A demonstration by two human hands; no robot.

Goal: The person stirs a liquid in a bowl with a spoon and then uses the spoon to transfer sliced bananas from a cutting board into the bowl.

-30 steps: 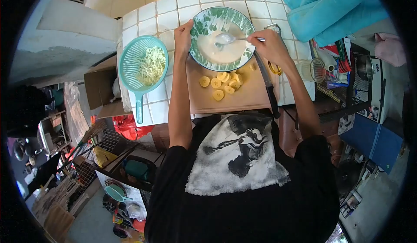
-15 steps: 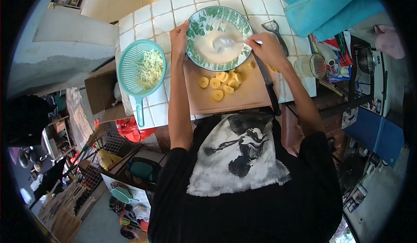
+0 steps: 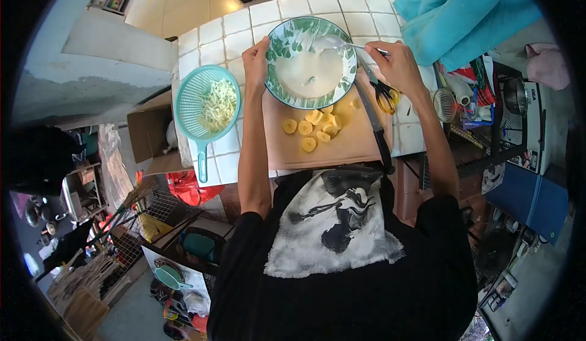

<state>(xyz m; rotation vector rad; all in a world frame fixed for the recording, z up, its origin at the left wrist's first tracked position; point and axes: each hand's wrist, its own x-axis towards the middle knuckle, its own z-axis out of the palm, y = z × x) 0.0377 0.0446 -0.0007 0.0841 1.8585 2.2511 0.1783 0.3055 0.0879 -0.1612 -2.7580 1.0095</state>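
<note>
My left hand (image 3: 256, 64) grips the left rim of a green-and-white enamel bowl (image 3: 280, 42). Pale, runny batter (image 3: 307, 74) lies in it, with a small swirl on its surface. In my right hand (image 3: 394, 65) is the handle of a metal spoon (image 3: 331, 43), its batter-coated head over the far right inside of the bowl. Sliced banana rounds (image 3: 306, 127) lie just below the bowl on a brown cutting board (image 3: 290, 154). A black-handled knife (image 3: 378, 127) rests along the board's right side.
A turquoise colander (image 3: 187, 105) of shredded cabbage (image 3: 219, 105) stands on the left. Yellow-and-black scissors (image 3: 387, 98) lie under my right forearm, near a clear glass (image 3: 444, 105). A turquoise cloth (image 3: 467, 14) hangs over the tiled counter's (image 3: 235, 24) far right corner.
The spoon has moved from the middle of the batter up to the bowl's far right side. My right hand has shifted right, uncovering the scissors. My left hand keeps its hold on the rim.
</note>
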